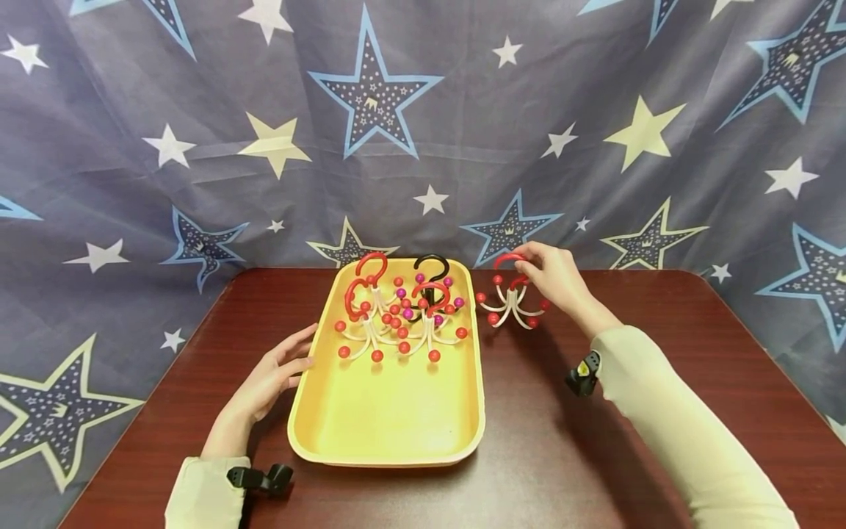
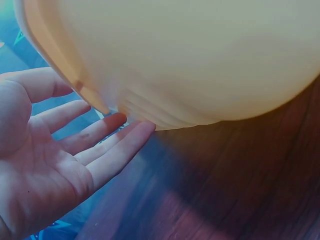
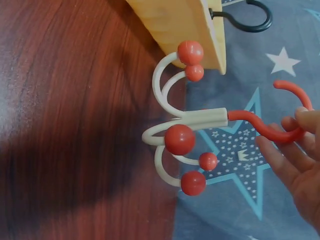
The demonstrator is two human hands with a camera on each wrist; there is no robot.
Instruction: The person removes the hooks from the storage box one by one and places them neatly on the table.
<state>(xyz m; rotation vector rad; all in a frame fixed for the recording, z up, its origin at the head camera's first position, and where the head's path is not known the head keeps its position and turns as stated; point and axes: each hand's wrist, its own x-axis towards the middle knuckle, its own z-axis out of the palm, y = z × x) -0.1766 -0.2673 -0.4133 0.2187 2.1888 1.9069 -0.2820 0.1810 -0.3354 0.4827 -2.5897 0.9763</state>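
Note:
My right hand (image 1: 558,278) pinches the red hook of a multi-arm hook hanger (image 1: 512,305), which hangs upright just right of the yellow tray (image 1: 396,433). In the right wrist view this hanger (image 3: 205,117) shows curved white arms tipped with red balls, and my fingers (image 3: 280,160) are at the bend of its hook. My left hand (image 1: 267,378) rests its fingertips against the tray's left side. Seen from the left wrist, its fingers (image 2: 117,157) are spread and nearly straight at the tray's wall (image 2: 165,115).
Inside the tray's far half stand several similar hangers: red-hooked white ones (image 1: 370,330) and a black one (image 1: 431,292) with purple balls. The dark wooden table (image 1: 548,455) runs back to a grey star-patterned cloth (image 1: 436,169).

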